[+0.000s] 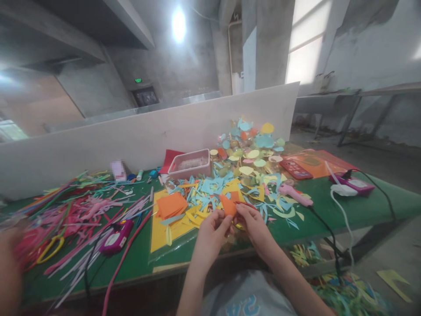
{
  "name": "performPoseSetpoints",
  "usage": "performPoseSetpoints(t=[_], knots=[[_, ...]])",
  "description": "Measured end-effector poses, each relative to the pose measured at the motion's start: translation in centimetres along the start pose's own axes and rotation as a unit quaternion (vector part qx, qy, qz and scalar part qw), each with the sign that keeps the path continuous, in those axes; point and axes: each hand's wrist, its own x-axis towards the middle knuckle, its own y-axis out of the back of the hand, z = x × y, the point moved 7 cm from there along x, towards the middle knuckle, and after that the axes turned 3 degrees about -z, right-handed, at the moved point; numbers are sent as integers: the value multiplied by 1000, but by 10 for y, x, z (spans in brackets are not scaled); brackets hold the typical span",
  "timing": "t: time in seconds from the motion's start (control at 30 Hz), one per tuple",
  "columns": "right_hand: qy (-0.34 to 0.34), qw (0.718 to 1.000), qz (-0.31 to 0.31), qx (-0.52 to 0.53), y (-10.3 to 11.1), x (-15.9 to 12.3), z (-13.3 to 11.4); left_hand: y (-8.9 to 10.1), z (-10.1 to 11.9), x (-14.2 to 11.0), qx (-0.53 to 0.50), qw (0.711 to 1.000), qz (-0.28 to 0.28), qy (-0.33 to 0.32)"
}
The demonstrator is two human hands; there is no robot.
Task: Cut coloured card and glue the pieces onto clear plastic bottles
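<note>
Over the front of the table, my left hand (214, 229) is closed on a piece of orange paper (227, 205), which stands up between both hands. My right hand (252, 223) is closed at the paper's right side. A thin red curved edge shows by its fingers, perhaps a scissor handle, but blur and the fingers hide what it is. A stack of orange paper squares (171, 205) lies left of my hands on a yellow sheet (158, 235). Light blue and yellow paper scraps (210, 193) spread just beyond my fingers.
A pink bin (190, 163) stands behind the scraps, beside a pile of round paper pieces (253, 153). To the right are a pink glue gun (294, 194), a red phone (296, 169) and a purple power strip (358, 184). Yellow-handled scissors (51, 250) and another person's blurred arm (9, 263) are left.
</note>
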Motion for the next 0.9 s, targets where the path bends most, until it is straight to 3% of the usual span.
performPoseSetpoints(t=[0.63, 0.9], knots=[[46, 993, -11, -113, -5, 1, -14, 1, -10, 4, -1, 1000, -15, -1], [41, 989, -31, -138, -11, -1, -20, 27, -10, 5, -23, 993, 118, -11]])
